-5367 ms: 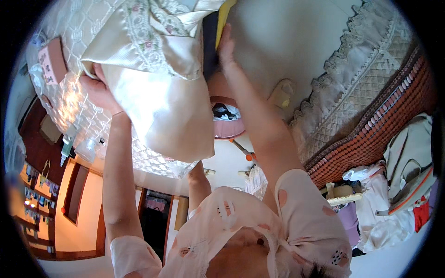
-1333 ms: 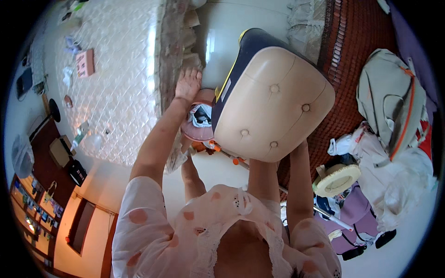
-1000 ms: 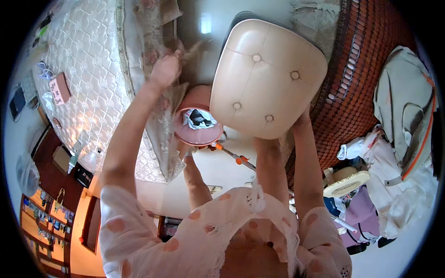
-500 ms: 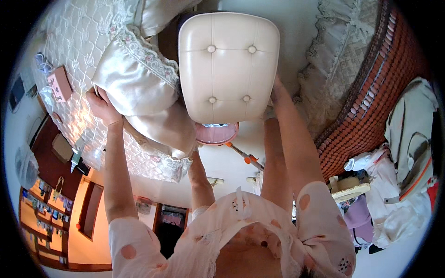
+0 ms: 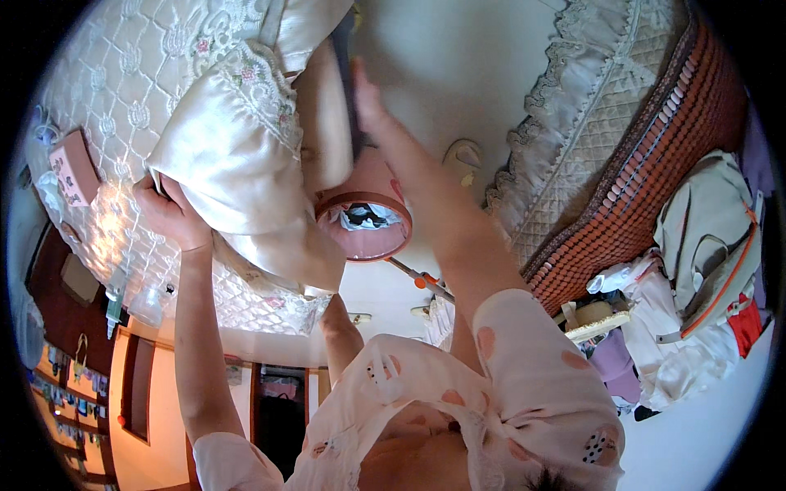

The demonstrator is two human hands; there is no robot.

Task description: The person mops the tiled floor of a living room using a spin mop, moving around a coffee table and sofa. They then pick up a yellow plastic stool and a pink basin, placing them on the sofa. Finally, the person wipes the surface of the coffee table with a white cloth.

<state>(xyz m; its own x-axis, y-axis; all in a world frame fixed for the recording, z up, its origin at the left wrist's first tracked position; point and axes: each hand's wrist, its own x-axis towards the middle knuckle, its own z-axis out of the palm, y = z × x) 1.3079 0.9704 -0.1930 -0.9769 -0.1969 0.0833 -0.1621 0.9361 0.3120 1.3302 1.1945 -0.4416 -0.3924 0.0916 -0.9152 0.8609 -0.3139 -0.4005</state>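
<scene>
A cream satin cover (image 5: 221,139) with a lace trim hangs on the left, at the edge of the bed. My left hand (image 5: 170,211) is closed around its left edge, the fingers curled into the fabric. Tilted on edge against the cover is the padded cream stool seat (image 5: 326,114); its buttoned top is turned out of sight and partly hidden. My right hand (image 5: 370,98) lies against the dark underside of the seat, fingers stretched out, slightly blurred. Below it stands a pink bin (image 5: 385,239) with white and black contents.
White quilted bedding (image 5: 131,98) spreads on the left, with a pink box (image 5: 75,168) on it. A brown beaded mat (image 5: 630,196) and ruffled fabric (image 5: 565,147) lie on the right. A grey bag (image 5: 704,221) rests among clothes. Near the bin is an orange-jointed stick (image 5: 423,281).
The seat has swung from facing me to standing on edge against the cover. My right hand has moved left and away from me onto its underside. The left hand still grips the cover.
</scene>
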